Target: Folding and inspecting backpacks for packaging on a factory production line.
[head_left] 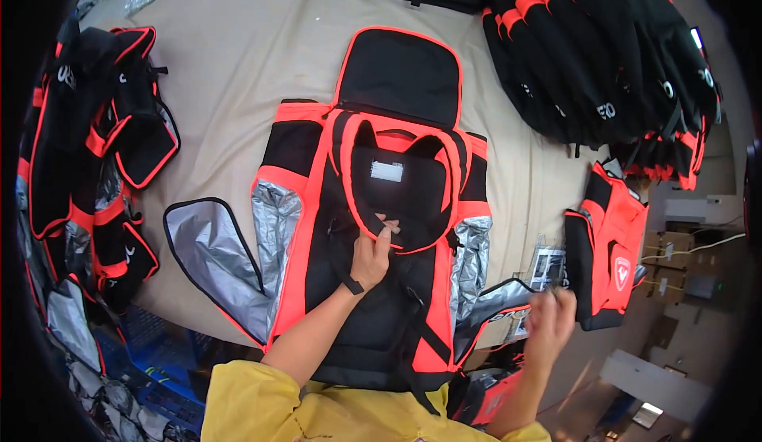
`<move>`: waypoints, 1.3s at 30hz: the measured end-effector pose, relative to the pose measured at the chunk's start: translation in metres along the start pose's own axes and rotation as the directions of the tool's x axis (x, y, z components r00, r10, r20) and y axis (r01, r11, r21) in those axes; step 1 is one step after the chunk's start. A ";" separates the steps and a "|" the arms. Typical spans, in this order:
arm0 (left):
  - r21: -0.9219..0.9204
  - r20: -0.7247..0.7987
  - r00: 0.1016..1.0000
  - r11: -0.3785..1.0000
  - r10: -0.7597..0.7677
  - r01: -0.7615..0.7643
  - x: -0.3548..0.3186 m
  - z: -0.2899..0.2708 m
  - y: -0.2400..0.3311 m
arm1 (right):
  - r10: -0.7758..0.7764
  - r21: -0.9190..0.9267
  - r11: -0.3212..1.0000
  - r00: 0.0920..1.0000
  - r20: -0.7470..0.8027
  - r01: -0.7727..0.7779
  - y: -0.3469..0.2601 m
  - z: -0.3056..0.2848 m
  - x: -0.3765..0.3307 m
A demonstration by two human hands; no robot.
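Note:
A large black, orange-red and silver bag (373, 227) lies opened flat on the beige table (238, 53) in front of me. My left hand (371, 255) presses on the orange-edged rim of its open top pocket, fingers curled over the edge. My right hand (550, 320) is blurred at the table's right edge, raised near a silver side flap (496, 299) and some printed papers (546, 267). Whether it holds anything cannot be made out.
A heap of similar black and orange bags (87, 156) lies at the left. A stacked row of folded ones (603, 53) fills the back right. One more bag (607, 251) hangs at the right edge. Cardboard boxes (683, 263) sit on the floor beyond.

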State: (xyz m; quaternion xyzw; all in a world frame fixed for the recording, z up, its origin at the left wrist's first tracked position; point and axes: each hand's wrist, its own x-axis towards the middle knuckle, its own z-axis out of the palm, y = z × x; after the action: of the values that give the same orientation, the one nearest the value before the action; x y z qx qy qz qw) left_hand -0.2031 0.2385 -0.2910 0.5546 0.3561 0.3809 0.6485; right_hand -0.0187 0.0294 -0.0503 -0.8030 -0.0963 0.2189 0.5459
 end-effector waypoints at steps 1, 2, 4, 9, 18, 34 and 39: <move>0.023 0.011 1.000 1.000 -0.012 0.012 0.000 0.001 0.002 | -0.133 -0.218 0.964 0.985 0.111 0.154 -0.001 0.037 0.017; 0.053 0.019 0.999 0.998 -0.026 0.025 -0.001 0.000 0.000 | -0.370 -0.281 0.863 0.904 0.213 0.420 0.002 0.093 0.034; 0.034 -0.035 0.999 0.999 0.005 -0.004 -0.002 -0.010 -0.009 | -0.313 -0.460 0.671 0.784 0.536 0.582 -0.030 0.191 0.061; 0.023 -0.035 0.999 1.000 0.003 -0.002 0.000 -0.004 -0.005 | -0.544 -0.559 -0.116 0.418 0.727 0.821 0.025 0.274 0.152; -0.030 -0.036 0.994 0.995 -0.101 0.100 -0.002 -0.008 0.000 | -0.468 -0.495 -0.339 0.313 0.826 0.800 0.043 0.293 0.171; 0.015 -0.038 0.999 1.000 -0.015 0.015 -0.001 -0.008 -0.004 | -0.455 -0.526 -0.296 0.366 0.812 0.797 0.049 0.300 0.180; 0.020 -0.043 0.998 0.999 -0.034 0.035 -0.002 -0.008 -0.003 | -0.453 -0.601 -0.225 0.464 0.761 0.767 0.049 0.299 0.178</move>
State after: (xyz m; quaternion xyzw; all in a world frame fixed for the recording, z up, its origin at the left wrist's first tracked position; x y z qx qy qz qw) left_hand -0.2112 0.2401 -0.2951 0.5466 0.3834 0.3777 0.6416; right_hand -0.0018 0.3299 -0.2311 -0.7402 -0.6638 -0.0931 -0.0535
